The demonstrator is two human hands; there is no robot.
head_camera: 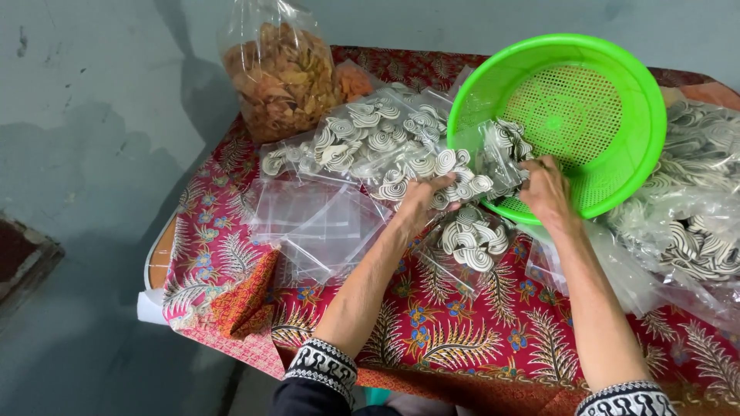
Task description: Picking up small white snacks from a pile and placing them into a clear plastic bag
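Over a small table draped in a red batik cloth (478,339) with feathery fern and flower prints, the person's two forearms reach forward, each ending in a black-and-white patterned cuff. Around the table the grey concrete floor (85,154) lies bare and scuffed on the left, and the cloth's left edge hangs in folds past the table's pale rim (158,258). On the near side a strip of cloth between the arms stays uncovered; farther back and to the right the surface is crowded.

At mid-table the left hand (420,202) curls its fingers over a clear plastic bag (493,166) of spiral crackers, the fingertips pressed into the film. Close by, the right hand (546,191) grips the same bag at its other side, fingers bent and closed on the plastic right at the rim of a bright green plastic colander (609,92), which is tilted toward the camera with its perforated base showing. Just below the hands lies a small sealed packet of spirals (470,240).

Behind the left hand, more filled packets (347,142) overlap in a glossy heap, with flat empty bags (320,223) beside them. At the far edge stands a tall clear sack of orange-brown chips (279,77). Along the right, a large crinkled bag of spirals (694,216) spreads to the table edge.
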